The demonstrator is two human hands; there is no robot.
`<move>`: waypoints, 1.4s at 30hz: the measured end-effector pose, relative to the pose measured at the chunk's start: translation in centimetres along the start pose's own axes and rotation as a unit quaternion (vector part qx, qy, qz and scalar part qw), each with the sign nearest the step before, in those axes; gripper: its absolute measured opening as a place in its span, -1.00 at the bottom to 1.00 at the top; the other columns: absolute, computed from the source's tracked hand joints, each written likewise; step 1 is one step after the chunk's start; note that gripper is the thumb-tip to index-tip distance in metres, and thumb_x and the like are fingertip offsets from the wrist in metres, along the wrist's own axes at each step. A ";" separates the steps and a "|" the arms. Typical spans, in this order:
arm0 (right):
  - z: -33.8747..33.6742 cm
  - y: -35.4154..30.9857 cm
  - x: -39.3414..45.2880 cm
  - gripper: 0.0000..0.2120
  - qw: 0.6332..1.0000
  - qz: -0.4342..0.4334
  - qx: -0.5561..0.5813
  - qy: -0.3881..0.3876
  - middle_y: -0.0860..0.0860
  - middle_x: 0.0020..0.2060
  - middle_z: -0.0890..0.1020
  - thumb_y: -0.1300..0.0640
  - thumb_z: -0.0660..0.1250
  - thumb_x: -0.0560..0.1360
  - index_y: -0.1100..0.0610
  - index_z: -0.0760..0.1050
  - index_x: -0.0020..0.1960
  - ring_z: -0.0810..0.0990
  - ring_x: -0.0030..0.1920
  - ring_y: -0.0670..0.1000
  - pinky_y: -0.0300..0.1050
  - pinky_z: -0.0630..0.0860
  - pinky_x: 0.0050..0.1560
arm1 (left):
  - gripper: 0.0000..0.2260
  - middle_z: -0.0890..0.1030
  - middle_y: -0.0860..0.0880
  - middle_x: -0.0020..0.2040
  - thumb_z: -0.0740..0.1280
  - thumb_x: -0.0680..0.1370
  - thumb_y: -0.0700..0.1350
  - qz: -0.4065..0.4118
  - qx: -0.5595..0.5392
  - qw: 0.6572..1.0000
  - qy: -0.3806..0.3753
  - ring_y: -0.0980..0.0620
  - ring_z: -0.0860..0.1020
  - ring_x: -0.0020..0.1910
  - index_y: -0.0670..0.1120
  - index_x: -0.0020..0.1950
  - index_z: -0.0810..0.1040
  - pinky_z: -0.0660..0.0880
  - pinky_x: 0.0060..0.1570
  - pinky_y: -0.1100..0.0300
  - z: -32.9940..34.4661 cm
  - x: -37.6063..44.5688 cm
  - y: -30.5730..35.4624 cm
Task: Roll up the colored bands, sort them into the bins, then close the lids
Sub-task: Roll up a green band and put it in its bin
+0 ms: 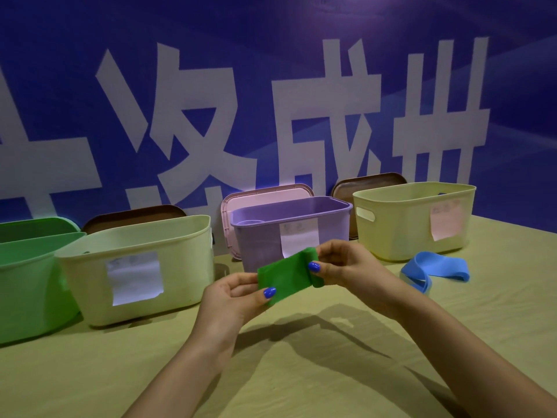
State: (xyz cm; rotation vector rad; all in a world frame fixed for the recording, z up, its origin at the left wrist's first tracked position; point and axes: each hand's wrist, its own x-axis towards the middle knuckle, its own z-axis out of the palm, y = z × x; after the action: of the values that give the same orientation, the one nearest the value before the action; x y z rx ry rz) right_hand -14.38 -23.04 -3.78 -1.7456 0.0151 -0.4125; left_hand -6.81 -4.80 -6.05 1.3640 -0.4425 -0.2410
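Against a blue lettered backdrop, above the tabletop just before the purple bin, left hand pinches the green band flat end while right hand fingers grip its rolled end; evidently light, soft, springy, best held at both ends.

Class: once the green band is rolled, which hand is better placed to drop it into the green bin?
Probably the left hand. It pinches the green band on the side nearer the green bin, at far left. The right hand holds the rolled end and would have to cross over.
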 end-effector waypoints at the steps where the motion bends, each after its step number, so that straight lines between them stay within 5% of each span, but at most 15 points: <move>1: -0.1 0.0 0.1 -0.90 1.000 0.005 0.016 0.005 0.11 -0.11 0.65 0.30 0.31 0.48 0.23 0.52 -0.01 0.64 -0.12 -0.02 -0.22 0.59 -0.15 | -0.76 0.70 -0.18 -0.19 0.44 0.26 -0.39 0.002 -0.020 1.000 -0.002 -0.08 0.67 -0.21 -0.25 -0.10 0.57 0.63 -0.19 0.16 0.1 -0.1 0.2; 5: -0.1 0.1 0.1 -0.82 0.998 0.027 0.043 -0.030 0.13 0.03 0.65 0.27 0.27 0.50 0.20 0.55 0.09 0.63 0.06 0.06 -0.14 0.59 0.02 | -0.68 0.69 -0.21 -0.17 0.43 0.19 -0.34 0.014 -0.062 0.997 -0.034 -0.09 0.68 -0.22 -0.29 -0.07 0.58 0.62 -0.30 0.17 0.6 -0.7 1.0; 12: 0.1 0.0 0.0 -0.79 0.997 0.046 0.050 -0.041 0.20 0.02 0.63 0.29 0.33 0.44 0.29 0.52 0.07 0.60 0.07 0.14 0.04 0.51 0.15 | -0.72 0.69 -0.20 -0.21 0.42 0.18 -0.33 0.029 -0.069 0.995 -0.069 -0.07 0.68 -0.27 -0.26 -0.13 0.59 0.62 -0.33 0.17 0.9 -1.2 1.4; 17: 0.5 0.1 -0.1 -0.52 0.996 0.045 0.055 -0.058 0.29 0.02 0.62 0.21 0.43 0.23 0.36 0.45 0.11 0.62 0.01 0.18 0.02 0.54 0.08 | -0.74 0.69 -0.20 -0.20 0.42 0.21 -0.31 0.032 -0.058 0.995 -0.080 -0.07 0.68 -0.26 -0.24 -0.11 0.61 0.61 -0.34 0.17 0.8 -1.2 1.4; 25: 0.7 0.1 -0.4 -0.39 0.994 0.055 0.030 -0.090 0.28 0.08 0.59 0.20 0.45 0.20 0.36 0.40 0.20 0.62 -0.03 0.12 -0.08 0.55 -0.08 | -0.72 0.70 -0.20 -0.16 0.43 0.23 -0.27 0.021 -0.043 0.996 -0.077 -0.08 0.68 -0.23 -0.24 -0.07 0.61 0.62 -0.28 0.17 0.7 -1.0 1.1; 31: 1.3 -0.3 -0.8 -0.61 0.989 0.058 0.003 -0.135 0.03 -0.12 0.64 0.14 0.45 0.23 0.15 0.52 0.04 0.61 -0.12 -0.02 -0.17 0.53 -0.17 | -0.75 0.70 -0.19 -0.18 0.42 0.23 -0.25 0.022 -0.025 0.994 -0.103 -0.06 0.68 -0.23 -0.21 -0.10 0.62 0.61 -0.29 0.20 1.1 -1.7 1.2; 42: 2.2 -0.1 -0.9 -0.72 0.986 0.059 -0.021 -0.157 0.02 -0.20 0.58 0.13 0.47 0.26 0.10 0.49 -0.07 0.51 -0.20 -0.04 -0.22 0.45 -0.27 | -0.75 0.70 -0.19 -0.15 0.42 0.26 -0.24 0.019 -0.009 0.992 -0.122 -0.07 0.68 -0.17 -0.20 -0.08 0.63 0.61 -0.26 0.18 1.4 -2.0 1.1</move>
State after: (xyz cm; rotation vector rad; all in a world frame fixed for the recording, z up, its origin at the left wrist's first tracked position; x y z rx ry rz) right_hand -14.65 -20.75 -4.26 -1.8239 -0.0998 -0.0484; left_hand -9.30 -4.99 -5.12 1.3126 -0.6684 -0.3817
